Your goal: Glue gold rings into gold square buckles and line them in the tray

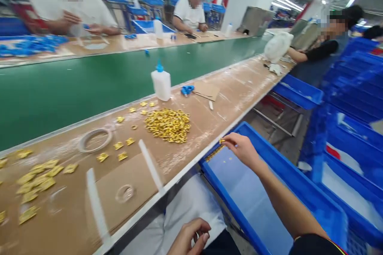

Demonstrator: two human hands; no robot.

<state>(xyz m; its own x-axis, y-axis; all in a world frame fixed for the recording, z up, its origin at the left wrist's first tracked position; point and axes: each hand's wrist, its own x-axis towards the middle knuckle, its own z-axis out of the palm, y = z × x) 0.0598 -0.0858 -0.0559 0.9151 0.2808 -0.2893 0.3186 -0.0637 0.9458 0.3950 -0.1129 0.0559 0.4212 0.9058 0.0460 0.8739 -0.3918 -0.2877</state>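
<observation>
Right hand point(242, 149) pinches a small gold piece point(222, 141) over the blue tray point(302, 191), by the row of gold pieces point(214, 153) along its wall. I note left hand point(188, 239) loosely curled, empty, in lap.

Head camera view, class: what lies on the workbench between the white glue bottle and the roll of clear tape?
Between the glue bottle and tape roll, the head view shows scattered gold pieces on the workbench.
</observation>
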